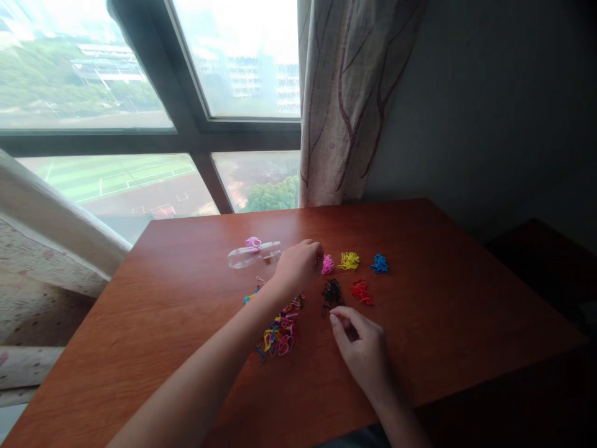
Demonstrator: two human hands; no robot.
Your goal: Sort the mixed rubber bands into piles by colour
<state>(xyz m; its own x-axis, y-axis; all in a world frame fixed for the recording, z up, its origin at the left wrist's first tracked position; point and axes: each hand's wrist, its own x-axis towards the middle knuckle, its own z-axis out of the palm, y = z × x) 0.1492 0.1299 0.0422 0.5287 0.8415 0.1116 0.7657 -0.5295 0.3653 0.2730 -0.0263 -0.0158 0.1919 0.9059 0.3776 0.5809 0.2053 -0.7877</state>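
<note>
My left hand [298, 266] reaches across the table, its fingers curled closed beside a small pile of pink rubber bands [328, 264]; what they hold, if anything, is hidden. Below it, my right hand [360, 342] pinches thumb and forefinger together on a black rubber band [325, 310], just in front of the pile of black bands [333, 291]. Piles of yellow bands [349, 261], blue bands [379, 264] and red bands [362, 292] lie to the right. Partly covered by my left forearm is a loose heap of mixed-colour bands [281, 333].
A clear plastic bottle [242, 257] lies on its side at the back, with a pink bundle [253, 241] against it. The brown wooden table [186, 298] stands by a window [196, 134]. A patterned curtain [345, 93] hangs behind its far edge.
</note>
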